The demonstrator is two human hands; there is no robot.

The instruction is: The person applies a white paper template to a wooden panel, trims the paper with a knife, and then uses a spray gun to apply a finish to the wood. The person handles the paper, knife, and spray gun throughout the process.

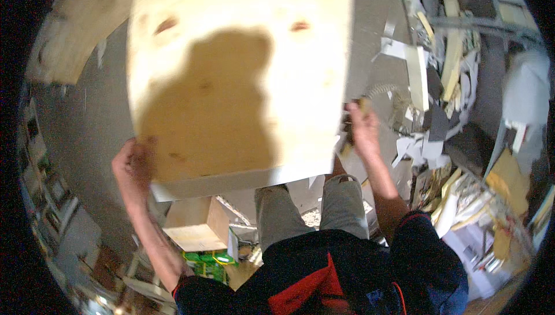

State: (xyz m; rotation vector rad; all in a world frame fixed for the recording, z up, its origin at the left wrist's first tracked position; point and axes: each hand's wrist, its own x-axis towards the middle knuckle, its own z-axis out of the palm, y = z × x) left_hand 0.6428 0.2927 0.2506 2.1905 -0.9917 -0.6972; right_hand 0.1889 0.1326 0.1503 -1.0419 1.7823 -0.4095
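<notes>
A large pale wooden panel (306, 95) with brown knots is in front of me, a dark shadow across its middle. White shows along its near and right edges. My left hand (136, 162) is closed around the panel's near left edge, its fingers partly blurred. Beside the right edge, my right hand (364, 127) is closed on a small dark and yellowish object that blur and the fingers mostly hide. A pale coiled hose (383, 89) lies close beyond that hand.
Scrap strips and white offcuts (419, 147) are heaped along the right. Another wooden sheet (87, 32) is at the far left. An open wooden box (199, 222) and green packages (208, 264) are near my left forearm. Grey floor (92, 112) shows between.
</notes>
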